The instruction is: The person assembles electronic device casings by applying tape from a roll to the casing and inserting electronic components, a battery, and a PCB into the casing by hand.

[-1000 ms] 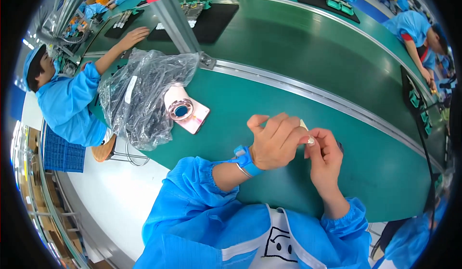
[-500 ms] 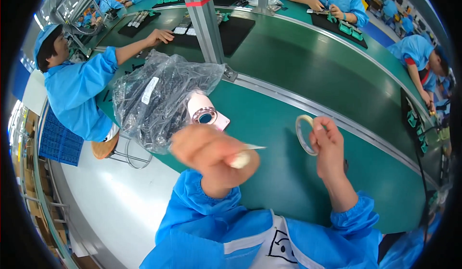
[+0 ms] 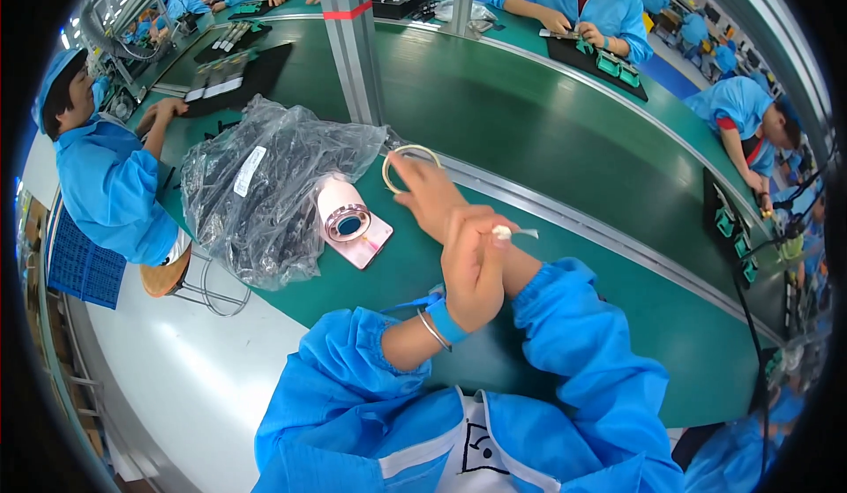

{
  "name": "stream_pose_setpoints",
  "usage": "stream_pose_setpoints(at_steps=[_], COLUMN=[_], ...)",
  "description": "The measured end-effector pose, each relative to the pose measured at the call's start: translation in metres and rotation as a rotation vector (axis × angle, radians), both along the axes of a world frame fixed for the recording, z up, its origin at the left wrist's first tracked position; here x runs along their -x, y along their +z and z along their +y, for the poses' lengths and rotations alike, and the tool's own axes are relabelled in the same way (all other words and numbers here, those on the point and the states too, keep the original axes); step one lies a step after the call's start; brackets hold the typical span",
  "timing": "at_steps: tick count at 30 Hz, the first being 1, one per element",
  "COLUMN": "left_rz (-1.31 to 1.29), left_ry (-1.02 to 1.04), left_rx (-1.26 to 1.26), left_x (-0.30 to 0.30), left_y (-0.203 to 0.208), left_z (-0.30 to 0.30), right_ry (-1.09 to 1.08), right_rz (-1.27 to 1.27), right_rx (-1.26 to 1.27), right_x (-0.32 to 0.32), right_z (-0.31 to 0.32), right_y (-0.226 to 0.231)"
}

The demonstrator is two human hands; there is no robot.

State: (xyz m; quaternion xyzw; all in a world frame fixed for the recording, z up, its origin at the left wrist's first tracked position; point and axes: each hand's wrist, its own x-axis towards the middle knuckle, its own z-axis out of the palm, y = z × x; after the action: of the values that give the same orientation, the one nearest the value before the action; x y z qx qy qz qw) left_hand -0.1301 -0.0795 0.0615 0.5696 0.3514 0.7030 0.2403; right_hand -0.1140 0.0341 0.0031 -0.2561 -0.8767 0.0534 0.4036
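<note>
My left hand (image 3: 475,272), with a blue wrist strap (image 3: 447,320) and a thin bangle, pinches a small pale wad (image 3: 502,231) with a short whitish strip sticking out, probably tape. It is raised in front of my right wrist, and the forearms cross there. My right hand (image 3: 430,195) reaches up and to the left, holding a narrow cream roll of tape (image 3: 386,174) by its ring. Part of the roll is hidden behind the fingers. Left of the hands, a pink cylindrical device (image 3: 340,200) with a shiny ringed end stands by a pink phone (image 3: 375,244).
A big clear plastic bag of dark items (image 3: 265,184) lies on the green bench (image 3: 565,334). Behind it rise a metal post (image 3: 348,61) and a rail (image 3: 529,197). Co-workers handle parts on black mats (image 3: 238,78) to the left and across the line. A stool (image 3: 166,274) stands lower left.
My right hand has swung left with the tape roll. My left hand has moved right, now crossing the right wrist. The view has shifted, and the co-worker on the left has drawn an arm back.
</note>
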Motion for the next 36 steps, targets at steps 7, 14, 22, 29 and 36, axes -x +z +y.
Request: stream_pose_setpoints(at_steps=[7, 14, 22, 29, 36], left_rz=[-0.283, -0.213, -0.024, -0.122, 0.19], left_ry=[-0.157, -0.416, -0.553, -0.703, -0.396], left_rx=[0.27, 0.445, 0.451, 0.59, 0.292], left_x=[-0.005, -0.027, -0.034, -0.037, -0.036], left_y=[-0.01, -0.017, -0.025, -0.021, -0.02], left_z=[0.007, -0.009, -0.017, -0.028, -0.027], right_ry=[-0.313, -0.281, -0.272, -0.195, -0.052], right_rz=[0.469, 0.684, 0.838, 0.818, 1.323], right_rx=[0.914, 0.775, 0.812, 0.806, 1.052], right_x=[-0.122, -0.163, -0.177, -0.195, -0.178], right_z=[-0.065, -0.141, -0.167, -0.176, -0.186], right_y=[0.065, 0.063, 0.041, 0.049, 0.049])
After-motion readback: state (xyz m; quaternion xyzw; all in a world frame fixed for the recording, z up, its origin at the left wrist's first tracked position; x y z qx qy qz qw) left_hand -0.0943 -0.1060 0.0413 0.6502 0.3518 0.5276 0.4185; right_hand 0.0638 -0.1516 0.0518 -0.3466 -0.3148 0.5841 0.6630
